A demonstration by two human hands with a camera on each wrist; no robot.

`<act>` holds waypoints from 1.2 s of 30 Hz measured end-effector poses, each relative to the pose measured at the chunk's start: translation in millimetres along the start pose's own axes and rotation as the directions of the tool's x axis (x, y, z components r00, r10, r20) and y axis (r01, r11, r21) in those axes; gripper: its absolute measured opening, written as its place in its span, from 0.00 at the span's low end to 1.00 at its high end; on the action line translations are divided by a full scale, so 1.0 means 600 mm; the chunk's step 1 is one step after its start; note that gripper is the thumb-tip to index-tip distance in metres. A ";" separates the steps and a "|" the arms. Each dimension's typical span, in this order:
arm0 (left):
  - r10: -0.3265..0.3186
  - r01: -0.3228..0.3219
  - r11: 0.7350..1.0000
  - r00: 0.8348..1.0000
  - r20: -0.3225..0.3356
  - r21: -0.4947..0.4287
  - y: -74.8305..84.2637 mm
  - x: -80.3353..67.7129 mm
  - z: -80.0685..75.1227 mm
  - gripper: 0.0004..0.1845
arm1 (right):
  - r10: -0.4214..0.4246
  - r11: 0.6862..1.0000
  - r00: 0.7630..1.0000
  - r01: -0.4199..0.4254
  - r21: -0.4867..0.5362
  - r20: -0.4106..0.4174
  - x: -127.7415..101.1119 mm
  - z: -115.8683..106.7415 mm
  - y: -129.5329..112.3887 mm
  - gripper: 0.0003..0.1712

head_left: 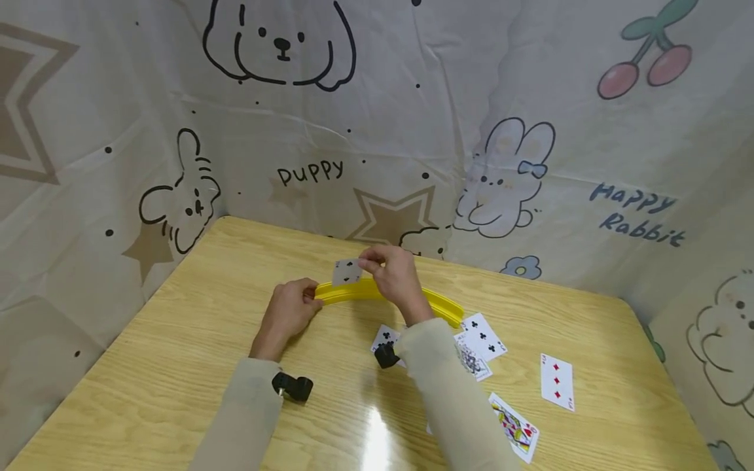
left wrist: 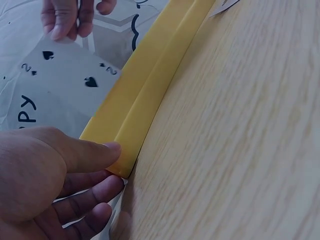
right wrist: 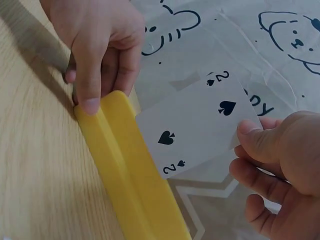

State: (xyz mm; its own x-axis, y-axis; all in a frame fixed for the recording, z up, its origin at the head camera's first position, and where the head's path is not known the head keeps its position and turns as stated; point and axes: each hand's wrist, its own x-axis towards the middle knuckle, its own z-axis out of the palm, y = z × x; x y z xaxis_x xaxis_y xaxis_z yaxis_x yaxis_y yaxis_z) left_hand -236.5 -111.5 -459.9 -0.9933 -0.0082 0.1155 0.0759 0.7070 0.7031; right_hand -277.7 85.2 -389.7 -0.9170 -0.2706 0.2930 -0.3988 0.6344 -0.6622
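A curved yellow card holder (head_left: 443, 306) arcs across the table, a groove running along its length. My left hand (head_left: 290, 309) pinches its left end, thumb on the near face and fingers behind, as the left wrist view shows. Between right thumb and fingers, my right hand (head_left: 396, 275) grips a two of spades (right wrist: 197, 125) by one short end. The card's opposite edge is right at the holder's back side near the left end, its face turned toward me. In the left wrist view the same two of spades (left wrist: 70, 75) hangs from the right fingertips.
Right of the holder lie a three of clubs (head_left: 484, 337) and a face card (head_left: 473, 360), overlapping. Another club card (head_left: 384, 336) is partly behind the right sleeve. Farther right are a three of diamonds (head_left: 557, 383) and a queen (head_left: 517, 428). A printed curtain (head_left: 377, 131) hangs behind the table.
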 end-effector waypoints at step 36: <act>-0.001 0.001 1.000 1.000 -0.002 -0.001 0.001 -0.001 -0.001 0.17 | -0.029 1.000 0.998 0.030 -0.009 0.054 0.016 0.022 -0.013 0.05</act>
State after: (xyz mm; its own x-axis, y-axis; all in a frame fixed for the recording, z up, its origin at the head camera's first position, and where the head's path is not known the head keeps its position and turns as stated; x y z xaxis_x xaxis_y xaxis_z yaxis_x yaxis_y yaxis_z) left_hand -236.1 -111.6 -459.0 -0.9932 -0.0098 0.1164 0.0755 0.7063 0.7039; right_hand -283.5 68.1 -390.6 -0.9039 -0.3279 0.2745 -0.4259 0.6325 -0.6469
